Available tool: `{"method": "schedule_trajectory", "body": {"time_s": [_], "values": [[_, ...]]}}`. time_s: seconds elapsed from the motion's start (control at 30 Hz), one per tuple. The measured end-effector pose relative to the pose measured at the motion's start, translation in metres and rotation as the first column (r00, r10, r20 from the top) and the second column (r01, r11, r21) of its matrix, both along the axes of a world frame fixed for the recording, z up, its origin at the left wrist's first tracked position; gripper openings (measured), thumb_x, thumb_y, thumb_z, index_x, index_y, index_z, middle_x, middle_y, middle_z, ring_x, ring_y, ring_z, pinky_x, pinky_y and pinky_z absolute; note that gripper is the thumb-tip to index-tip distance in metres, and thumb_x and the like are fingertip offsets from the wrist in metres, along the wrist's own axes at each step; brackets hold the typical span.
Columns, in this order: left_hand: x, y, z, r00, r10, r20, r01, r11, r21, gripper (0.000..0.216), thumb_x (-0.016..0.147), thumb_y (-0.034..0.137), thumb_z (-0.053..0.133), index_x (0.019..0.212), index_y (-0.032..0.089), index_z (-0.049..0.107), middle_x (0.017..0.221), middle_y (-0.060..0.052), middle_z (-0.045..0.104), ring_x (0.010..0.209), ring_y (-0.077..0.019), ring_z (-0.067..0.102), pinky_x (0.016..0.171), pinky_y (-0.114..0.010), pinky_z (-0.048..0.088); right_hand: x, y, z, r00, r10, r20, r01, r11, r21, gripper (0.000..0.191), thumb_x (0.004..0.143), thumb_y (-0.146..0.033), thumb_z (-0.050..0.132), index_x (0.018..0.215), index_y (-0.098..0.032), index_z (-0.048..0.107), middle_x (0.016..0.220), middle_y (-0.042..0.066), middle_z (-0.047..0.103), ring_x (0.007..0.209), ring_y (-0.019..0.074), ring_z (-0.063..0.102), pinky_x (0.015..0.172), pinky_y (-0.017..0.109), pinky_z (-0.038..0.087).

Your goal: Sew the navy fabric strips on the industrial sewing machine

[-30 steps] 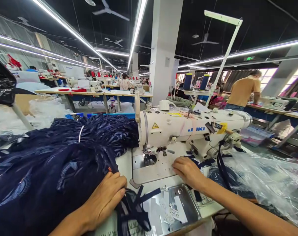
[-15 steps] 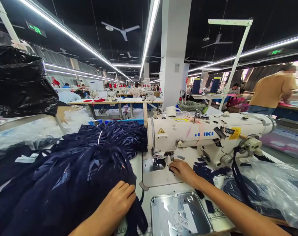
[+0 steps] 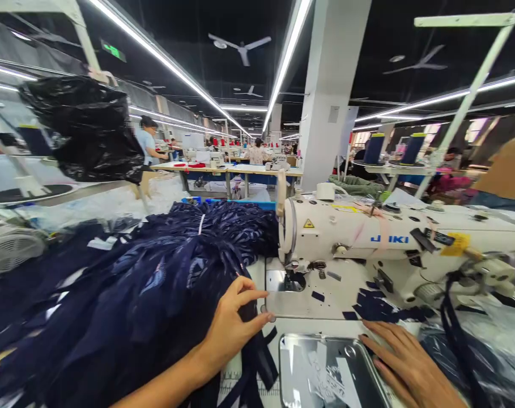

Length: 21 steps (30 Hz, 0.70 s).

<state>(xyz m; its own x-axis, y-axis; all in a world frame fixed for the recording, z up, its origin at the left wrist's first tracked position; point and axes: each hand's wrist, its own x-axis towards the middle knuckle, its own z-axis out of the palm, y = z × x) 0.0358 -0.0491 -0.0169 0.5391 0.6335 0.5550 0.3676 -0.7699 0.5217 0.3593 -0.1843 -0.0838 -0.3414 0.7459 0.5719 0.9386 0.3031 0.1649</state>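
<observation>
My left hand is open beside a large heap of navy fabric strips, thumb and forefinger apart with nothing between them. Fingers stretched out, my right hand lies low at the right edge of a metal tray that holds white labels. Behind the tray stands a white sewing machine. One small dark fabric piece lies on its bed, right of the needle area. Several more dark pieces lie scattered between the machine and my right hand.
A clear plastic bag with dark material sits at far right, a navy strip hanging over it. A black plastic bag hangs at upper left. Navy thread cones stand behind the machine. Other people are at tables further back.
My right hand has drawn back from the machine bed to the tray's right side. My left hand has risen toward the bed and spread its fingers. The view has swung left.
</observation>
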Motion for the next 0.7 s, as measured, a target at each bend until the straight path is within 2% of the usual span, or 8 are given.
{"method": "schedule_trajectory", "body": {"time_s": [0.07,0.13,0.27,0.4,0.53,0.7], "values": [[0.005,-0.003,0.003,0.99,0.049,0.136,-0.04,0.997,-0.065,0.019,0.069,0.024,0.065,0.087,0.022,0.066,0.083,-0.002,0.052,0.079,-0.0161,0.054,0.075,-0.03,0.047,0.006,0.005,-0.006,0.997,0.048,0.061,-0.05,0.998,0.043,0.032,0.08,-0.031,0.05,0.111,-0.027,0.058,0.112,0.006,0.06,0.099,0.0223,0.056,0.083,0.036,0.045],[0.009,-0.007,0.003,0.966,0.111,0.232,-0.097,0.993,-0.073,0.018,0.068,0.026,0.067,0.085,0.022,0.068,0.082,-0.002,0.051,0.077,-0.016,0.053,0.073,-0.03,0.047,0.012,0.016,-0.01,0.991,0.08,0.104,-0.088,0.993,0.077,0.03,0.08,-0.032,0.05,0.108,-0.027,0.059,0.111,0.006,0.061,0.098,0.0229,0.057,0.081,0.036,0.045],[0.011,-0.012,-0.004,0.906,0.245,0.344,-0.267,0.964,0.015,0.018,0.067,0.024,0.068,0.085,0.022,0.067,0.08,-0.002,0.049,0.077,-0.0167,0.051,0.07,-0.032,0.046,0.02,0.044,-0.012,0.99,0.094,0.105,-0.109,0.984,0.144,0.025,0.082,-0.036,0.046,0.098,-0.027,0.063,0.108,0.006,0.061,0.098,0.024,0.056,0.081,0.038,0.044],[0.011,-0.011,-0.011,0.862,0.329,0.386,-0.392,0.915,0.095,0.017,0.067,0.023,0.067,0.084,0.021,0.067,0.078,-0.002,0.048,0.076,-0.017,0.049,0.069,-0.032,0.045,0.016,0.063,-0.008,0.989,0.136,0.049,-0.144,0.97,0.199,0.026,0.084,-0.039,0.044,0.086,-0.024,0.065,0.101,0.007,0.063,0.091,0.0231,0.058,0.08,0.037,0.043],[0.013,-0.006,-0.014,0.849,0.384,0.362,-0.454,0.881,0.131,0.015,0.066,0.018,0.065,0.081,0.02,0.065,0.078,-0.002,0.048,0.076,-0.0172,0.048,0.07,-0.033,0.044,0.004,0.078,-0.007,0.99,0.132,-0.046,-0.124,0.981,0.148,0.027,0.086,-0.039,0.042,0.085,-0.023,0.063,0.088,0.006,0.064,0.081,0.0198,0.059,0.077,0.035,0.043],[0.013,-0.003,-0.014,0.836,0.431,0.338,-0.51,0.838,0.194,0.013,0.066,0.017,0.062,0.079,0.019,0.064,0.074,-0.001,0.047,0.073,-0.0163,0.046,0.068,-0.032,0.042,-0.017,0.098,-0.009,0.991,0.12,-0.062,-0.118,0.992,0.031,0.025,0.087,-0.034,0.039,0.085,-0.022,0.06,0.083,0.005,0.063,0.076,0.0184,0.059,0.078,0.037,0.041]]}}
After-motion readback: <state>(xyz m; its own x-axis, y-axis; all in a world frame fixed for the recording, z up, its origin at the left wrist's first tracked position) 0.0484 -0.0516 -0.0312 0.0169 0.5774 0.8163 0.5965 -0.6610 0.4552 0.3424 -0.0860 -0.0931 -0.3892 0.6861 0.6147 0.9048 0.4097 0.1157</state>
